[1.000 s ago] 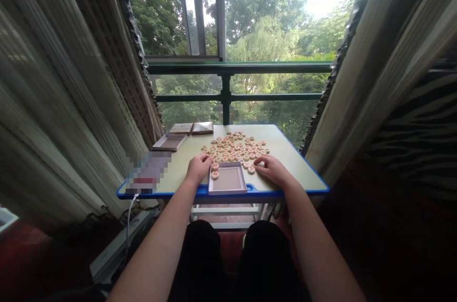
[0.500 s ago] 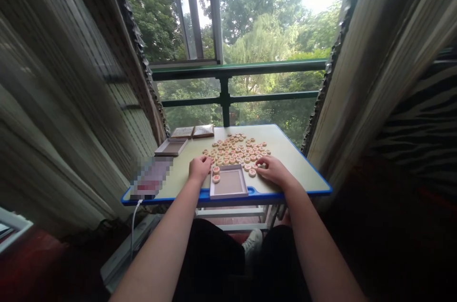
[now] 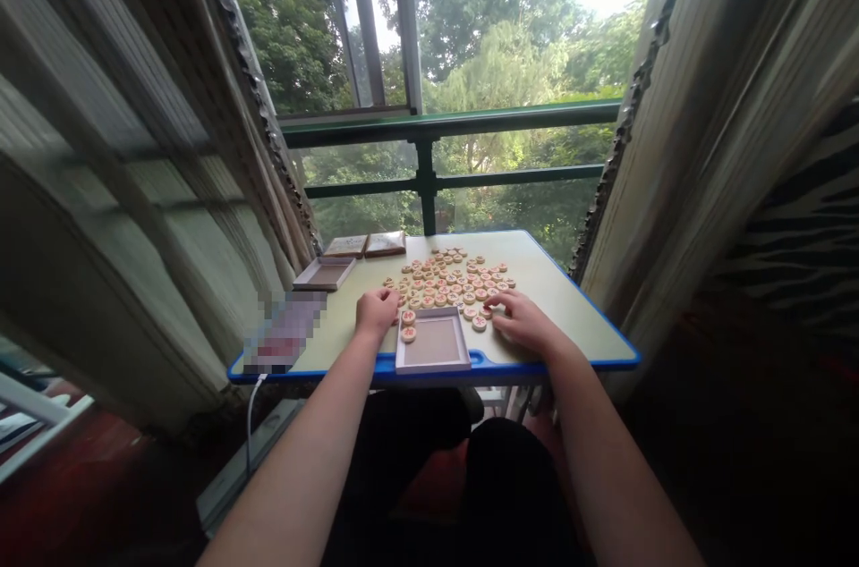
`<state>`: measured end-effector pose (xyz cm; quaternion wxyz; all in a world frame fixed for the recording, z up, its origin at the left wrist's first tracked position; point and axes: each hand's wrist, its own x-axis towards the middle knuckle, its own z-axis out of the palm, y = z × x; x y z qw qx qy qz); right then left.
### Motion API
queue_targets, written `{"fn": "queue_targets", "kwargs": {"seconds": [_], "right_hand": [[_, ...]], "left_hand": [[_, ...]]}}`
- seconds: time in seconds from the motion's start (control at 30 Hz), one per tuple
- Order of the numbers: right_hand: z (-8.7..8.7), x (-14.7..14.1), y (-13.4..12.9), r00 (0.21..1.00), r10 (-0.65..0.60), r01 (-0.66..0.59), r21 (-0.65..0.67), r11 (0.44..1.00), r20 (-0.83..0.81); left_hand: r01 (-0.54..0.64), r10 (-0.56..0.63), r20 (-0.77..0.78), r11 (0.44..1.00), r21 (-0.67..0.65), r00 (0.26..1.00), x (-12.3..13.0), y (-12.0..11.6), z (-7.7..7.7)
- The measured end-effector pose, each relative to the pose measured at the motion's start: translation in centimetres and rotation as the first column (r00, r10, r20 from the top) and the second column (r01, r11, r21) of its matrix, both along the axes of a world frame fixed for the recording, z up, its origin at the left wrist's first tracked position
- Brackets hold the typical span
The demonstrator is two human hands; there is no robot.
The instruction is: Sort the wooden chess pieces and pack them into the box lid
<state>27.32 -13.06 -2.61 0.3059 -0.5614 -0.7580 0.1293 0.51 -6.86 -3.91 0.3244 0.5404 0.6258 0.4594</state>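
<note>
The right hand point(image 3: 523, 322) reaches in from my right, its fingers loosely bent at a disc on the near right edge of the scattered game pieces point(image 3: 440, 299); I cannot tell whether they grip it. My left hand point(image 3: 377, 313) sits curled by the far left corner of the shallow tray point(image 3: 463, 339), and I cannot make out whether anything is inside it. Two red-marked discs point(image 3: 409, 334) lie in the tray along its left wall. From my view the pieces cover the middle of the table point(image 3: 570, 330), just beyond the tray.
</note>
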Motion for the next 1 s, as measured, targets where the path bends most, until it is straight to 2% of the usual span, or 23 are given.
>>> {"fn": "queue_targets", "kwargs": {"seconds": [0.27,0.53,0.83,1.0], "right_hand": [[0.22,0.0,-0.37,1.0,-0.018,0.018,-0.014,1.0,0.005],[0.42,-0.22,-0.39,0.999,0.036,-0.036,-0.001,0.999,-0.007],[0.73,-0.76,-0.56,0.993,0.118,-0.118,0.0,0.993,-0.003],[0.91,-0.79,-0.78,0.993,0.111,-0.111,-0.006,0.994,-0.046]], "left_hand": [[0.005,-0.006,-0.033,1.0,-0.026,0.999,0.4,-0.12,0.33],[0.045,-0.045,0.04,0.999,-0.007,0.998,0.39,-0.13,0.15],[0.086,-0.086,0.028,0.996,-0.017,0.996,0.07,-0.07,-0.46],[0.167,-0.155,0.103,0.979,-0.114,0.983,-0.19,0.24,0.34]]}}
